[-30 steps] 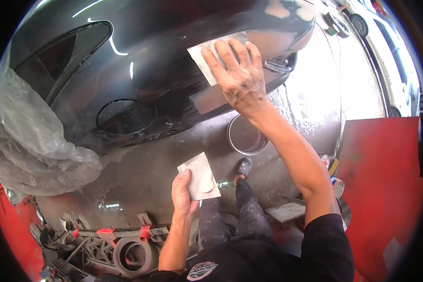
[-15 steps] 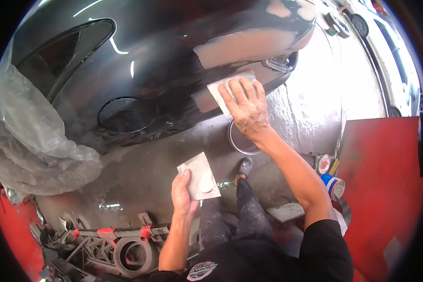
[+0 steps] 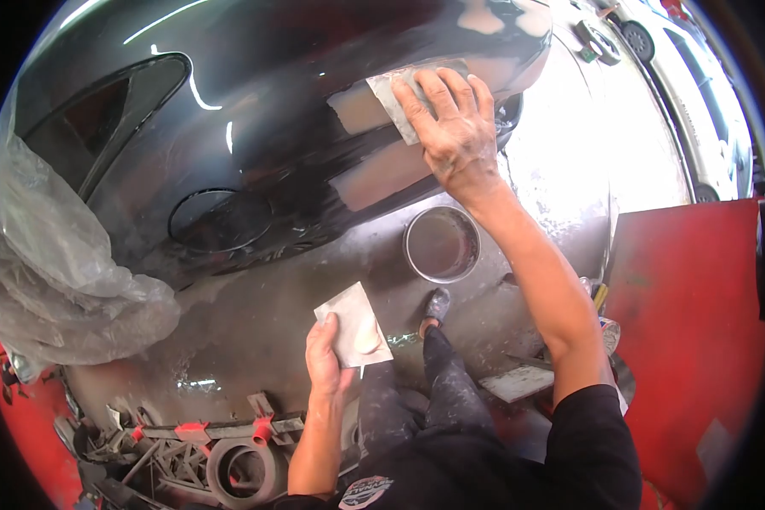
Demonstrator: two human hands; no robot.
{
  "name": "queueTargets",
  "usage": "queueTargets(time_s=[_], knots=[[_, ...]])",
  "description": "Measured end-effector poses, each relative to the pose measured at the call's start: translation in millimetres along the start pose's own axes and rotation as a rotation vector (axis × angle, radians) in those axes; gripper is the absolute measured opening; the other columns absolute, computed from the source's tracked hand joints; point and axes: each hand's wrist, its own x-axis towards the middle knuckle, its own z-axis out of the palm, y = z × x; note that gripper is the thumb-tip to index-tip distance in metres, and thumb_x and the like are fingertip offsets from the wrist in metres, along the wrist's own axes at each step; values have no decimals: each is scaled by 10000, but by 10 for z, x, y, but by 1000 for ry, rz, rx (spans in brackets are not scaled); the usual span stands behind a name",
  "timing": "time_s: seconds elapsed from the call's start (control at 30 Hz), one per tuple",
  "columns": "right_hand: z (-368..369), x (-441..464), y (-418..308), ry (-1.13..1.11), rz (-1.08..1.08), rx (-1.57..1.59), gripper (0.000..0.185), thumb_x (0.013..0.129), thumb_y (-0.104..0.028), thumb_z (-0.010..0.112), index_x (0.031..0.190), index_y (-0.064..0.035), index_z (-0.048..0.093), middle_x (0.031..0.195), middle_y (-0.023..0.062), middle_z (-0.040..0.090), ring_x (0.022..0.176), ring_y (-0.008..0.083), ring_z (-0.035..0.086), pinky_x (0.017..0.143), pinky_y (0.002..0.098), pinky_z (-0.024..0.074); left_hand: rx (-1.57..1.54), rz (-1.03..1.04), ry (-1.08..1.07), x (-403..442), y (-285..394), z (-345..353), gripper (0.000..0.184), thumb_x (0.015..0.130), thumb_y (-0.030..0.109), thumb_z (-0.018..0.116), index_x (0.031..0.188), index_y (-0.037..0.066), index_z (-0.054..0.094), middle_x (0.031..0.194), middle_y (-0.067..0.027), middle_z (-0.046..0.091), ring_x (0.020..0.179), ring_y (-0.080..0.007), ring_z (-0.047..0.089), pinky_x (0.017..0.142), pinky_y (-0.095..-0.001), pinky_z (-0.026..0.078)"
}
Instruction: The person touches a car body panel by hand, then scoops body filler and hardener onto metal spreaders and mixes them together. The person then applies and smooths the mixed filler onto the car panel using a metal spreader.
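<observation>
My left hand [image 3: 321,353] grips a pale flat putty board [image 3: 344,316] by its edge, thumb on top. A smooth dab of whitish putty [image 3: 368,337] sits on the board's lower right. My right hand [image 3: 461,140] is closed on a thin grey putty spreader [image 3: 391,95], fingers laid along its face. The spreader lies against the black car body [image 3: 263,93], over the upper beige filler patch [image 3: 357,112]. Below it is a second beige patch [image 3: 382,176] along the lower edge of the panel.
A round basin [image 3: 442,276] rests on the floor beneath the car. Plastic sheeting [image 3: 59,246] drapes over the car at left. Metal stands and a round ring part [image 3: 245,473] lie at lower left. Red panels [image 3: 680,340] stand at right, and a white car [image 3: 684,85] beyond.
My right hand has moved up with the spreader, from the lower patch to the upper one. The basin shows more fully. My left hand with the board stays almost in place.
</observation>
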Motion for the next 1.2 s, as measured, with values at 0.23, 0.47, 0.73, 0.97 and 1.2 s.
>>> queueTargets(time_s=[0.23,0.47,0.73,0.97,1.2], knots=[[130,-24,78,-3,7,29,464,896,-126,673,1358,-133,712,1338,71,637,1260,316,583,1114,569,417,21,-14,-23,69,-47,-34,395,1086,239,627,1332,-71,623,1253,-173,738,1093,-263,748,999,-408,593],[180,-537,-105,-46,35,55,541,882,-120,654,1422,-126,664,1376,96,593,1298,338,547,1127,572,404,13,-16,-26,110,-63,-10,384,1090,221,618,1339,-71,620,1261,-172,737,1100,-263,747,1006,-407,589],[-93,-724,-92,-162,38,84,451,904,-160,631,1347,-98,691,1293,110,632,1242,324,601,1073,578,449,32,-22,-23,120,-71,69,380,1091,221,615,1346,-61,624,1266,-164,739,1106,-263,746,1011,-407,590],[-92,-288,393,-14,61,21,475,858,-83,691,1330,-132,723,1296,76,638,1248,295,598,1093,546,435,53,-21,-29,127,-104,107,394,1093,234,613,1352,-63,622,1272,-172,737,1120,-269,745,1019,-407,587],[18,-118,583,6,36,68,494,840,-32,693,1320,-138,747,1293,62,664,1223,293,615,1090,532,447,59,-22,-11,140,-145,231,364,1084,255,628,1310,-29,652,1207,-140,759,1047,-241,762,955,-386,610]])
